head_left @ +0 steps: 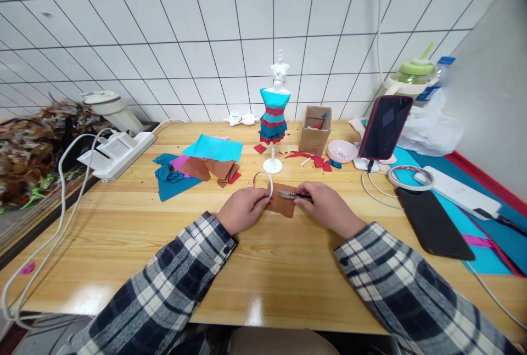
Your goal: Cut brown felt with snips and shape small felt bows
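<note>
My left hand [244, 208] pinches the lower edge of a thin white ring [270, 184], whose loop stands upright above the fingertips. Beside it a piece of brown paper [284, 207] lies on the wooden table, its left edge at my left fingertips. My right hand [323, 205] is closed round a small tool with a metal tip and dark handle [290, 195]; the tip points left over the brown paper. Behind both hands stands a small white mannequin [280, 73] wearing a turquoise, red and blue layered dress [274, 116].
Coloured paper sheets [214, 149] lie at the back left. Right of the mannequin are a cardboard box [315, 134], red scraps and a pink bowl [342, 151]. A propped phone [386, 127], cables and a black slab [434, 223] occupy the right; a power strip [123, 155] sits far left.
</note>
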`<action>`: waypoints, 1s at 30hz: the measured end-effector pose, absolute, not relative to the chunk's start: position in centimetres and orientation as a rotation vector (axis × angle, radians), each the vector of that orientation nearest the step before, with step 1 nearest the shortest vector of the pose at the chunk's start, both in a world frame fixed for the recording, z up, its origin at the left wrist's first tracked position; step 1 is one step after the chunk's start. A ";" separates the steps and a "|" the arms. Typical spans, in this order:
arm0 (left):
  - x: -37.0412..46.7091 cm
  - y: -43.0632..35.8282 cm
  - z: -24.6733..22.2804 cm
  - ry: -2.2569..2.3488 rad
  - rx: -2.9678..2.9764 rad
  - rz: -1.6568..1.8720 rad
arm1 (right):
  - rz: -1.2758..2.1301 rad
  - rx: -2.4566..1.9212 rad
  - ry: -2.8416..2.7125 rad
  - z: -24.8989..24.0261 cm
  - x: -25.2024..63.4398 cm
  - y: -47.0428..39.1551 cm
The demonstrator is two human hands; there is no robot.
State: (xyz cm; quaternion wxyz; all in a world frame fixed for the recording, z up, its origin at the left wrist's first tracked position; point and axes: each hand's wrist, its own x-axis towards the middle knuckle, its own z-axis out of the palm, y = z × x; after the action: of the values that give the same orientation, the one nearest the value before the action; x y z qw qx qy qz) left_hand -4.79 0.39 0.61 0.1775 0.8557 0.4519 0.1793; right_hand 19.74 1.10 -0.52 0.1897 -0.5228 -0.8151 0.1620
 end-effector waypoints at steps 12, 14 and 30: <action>-3.4 -1.9 1.8 1.021 2.506 0.708 | 0.501 -1.080 -1.975 1.6 17.6 -1.6; -3.2 -2.0 1.6 0.988 2.518 0.711 | 0.485 -1.021 -2.000 1.7 17.3 -1.9; -3.2 -1.9 1.5 1.149 2.432 0.601 | 0.558 -1.013 -2.036 1.2 16.7 -2.0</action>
State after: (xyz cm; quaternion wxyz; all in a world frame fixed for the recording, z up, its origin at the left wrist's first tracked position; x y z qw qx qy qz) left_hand -3.20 -1.95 1.50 0.1917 0.8660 0.4093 0.2139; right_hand 16.72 -2.04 1.17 0.3893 -0.3984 -0.8010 0.2193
